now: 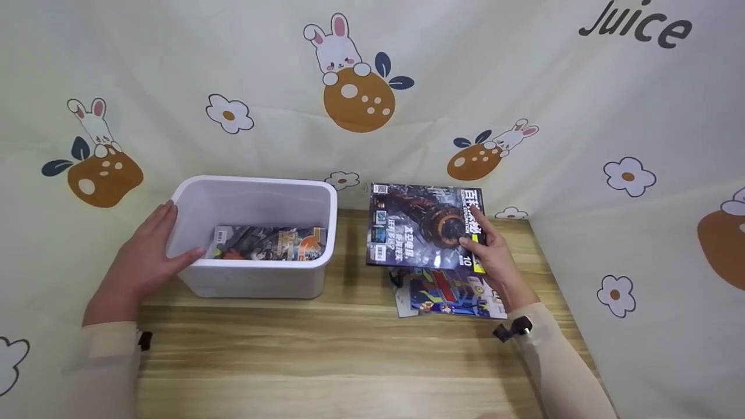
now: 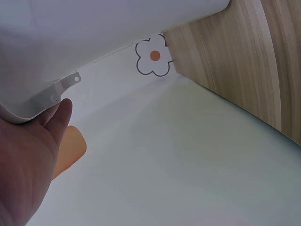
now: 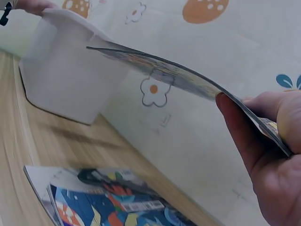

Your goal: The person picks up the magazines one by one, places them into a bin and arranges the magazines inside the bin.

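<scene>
In the head view, my right hand (image 1: 492, 250) pinches a dark-covered magazine (image 1: 413, 224) by its right edge. The right wrist view shows this magazine (image 3: 164, 70) held off the table and bending slightly, thumb on one face and fingers on the other. My left hand (image 1: 145, 250) holds the left rim of a white plastic bin (image 1: 256, 279), its thumb over the rim near the front corner. Inside the bin lies another magazine (image 1: 270, 243). Below the held magazine, a colourful blue magazine (image 1: 451, 291) lies on top of other printed matter, partly hidden.
The wooden table (image 1: 326, 361) ends at a patterned curtain (image 1: 268, 151) with rabbits and flowers, which rises behind and along the right side. The bin stands at the back left, close to the curtain. The loose magazines lie to its right.
</scene>
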`<move>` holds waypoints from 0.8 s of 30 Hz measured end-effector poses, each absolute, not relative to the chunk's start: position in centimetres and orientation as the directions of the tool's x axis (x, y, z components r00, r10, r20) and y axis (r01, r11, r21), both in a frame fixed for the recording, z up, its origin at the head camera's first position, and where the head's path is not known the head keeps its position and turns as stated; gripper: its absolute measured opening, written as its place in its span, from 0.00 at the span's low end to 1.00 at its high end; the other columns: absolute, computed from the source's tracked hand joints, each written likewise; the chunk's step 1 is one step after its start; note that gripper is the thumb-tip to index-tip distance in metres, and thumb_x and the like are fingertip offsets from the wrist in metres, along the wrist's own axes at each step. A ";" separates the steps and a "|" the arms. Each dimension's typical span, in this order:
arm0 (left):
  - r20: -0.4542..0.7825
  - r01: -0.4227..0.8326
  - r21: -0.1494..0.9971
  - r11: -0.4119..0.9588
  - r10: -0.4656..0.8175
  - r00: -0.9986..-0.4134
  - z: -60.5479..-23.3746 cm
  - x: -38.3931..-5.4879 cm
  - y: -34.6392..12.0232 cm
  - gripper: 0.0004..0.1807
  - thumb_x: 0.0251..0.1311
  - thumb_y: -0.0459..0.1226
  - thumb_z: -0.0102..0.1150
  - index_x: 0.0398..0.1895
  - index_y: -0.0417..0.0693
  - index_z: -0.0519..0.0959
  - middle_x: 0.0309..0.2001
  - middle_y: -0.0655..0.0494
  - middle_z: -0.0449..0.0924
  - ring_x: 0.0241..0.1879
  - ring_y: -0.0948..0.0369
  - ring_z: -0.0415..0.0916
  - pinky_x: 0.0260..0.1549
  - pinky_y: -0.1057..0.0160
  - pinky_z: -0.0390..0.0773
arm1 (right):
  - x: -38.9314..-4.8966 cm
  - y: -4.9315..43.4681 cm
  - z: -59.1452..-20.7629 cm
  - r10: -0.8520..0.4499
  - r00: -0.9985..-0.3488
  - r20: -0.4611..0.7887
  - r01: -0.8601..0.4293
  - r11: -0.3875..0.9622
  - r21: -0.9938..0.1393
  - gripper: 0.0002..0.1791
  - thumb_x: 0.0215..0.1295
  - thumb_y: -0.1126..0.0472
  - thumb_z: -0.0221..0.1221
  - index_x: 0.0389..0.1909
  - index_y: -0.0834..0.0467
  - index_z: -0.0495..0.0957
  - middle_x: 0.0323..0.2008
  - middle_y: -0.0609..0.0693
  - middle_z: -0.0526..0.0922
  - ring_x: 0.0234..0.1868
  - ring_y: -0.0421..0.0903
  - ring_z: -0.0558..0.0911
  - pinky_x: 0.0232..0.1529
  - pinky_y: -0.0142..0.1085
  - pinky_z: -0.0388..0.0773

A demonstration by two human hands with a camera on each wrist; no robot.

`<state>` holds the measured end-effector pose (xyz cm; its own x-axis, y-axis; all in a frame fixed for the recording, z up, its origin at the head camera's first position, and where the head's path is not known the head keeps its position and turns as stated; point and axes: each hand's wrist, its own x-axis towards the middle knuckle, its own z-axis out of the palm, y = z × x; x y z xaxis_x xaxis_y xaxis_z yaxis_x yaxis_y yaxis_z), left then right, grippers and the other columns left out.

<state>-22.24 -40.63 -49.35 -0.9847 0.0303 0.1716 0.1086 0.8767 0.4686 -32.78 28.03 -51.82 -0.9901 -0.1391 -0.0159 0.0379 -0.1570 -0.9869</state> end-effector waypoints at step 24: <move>0.186 0.124 0.468 0.875 0.040 -0.982 -49.3 -22.0 -40.5 0.64 0.71 0.66 0.64 0.92 0.41 0.41 0.90 0.34 0.41 0.87 0.33 0.40 0.76 0.19 0.51 | -33.1 22.4 -49.6 -0.223 -0.974 0.048 0.012 -0.259 -0.966 0.46 0.78 0.73 0.63 0.89 0.42 0.61 0.80 0.59 0.67 0.60 0.51 0.86 0.52 0.41 0.92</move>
<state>-22.05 -40.53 -49.34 -0.9818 0.0399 0.1858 0.1242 0.8750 0.4679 -33.08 22.42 -49.64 -0.9737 -0.2227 0.0481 0.0116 -0.2592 -0.9658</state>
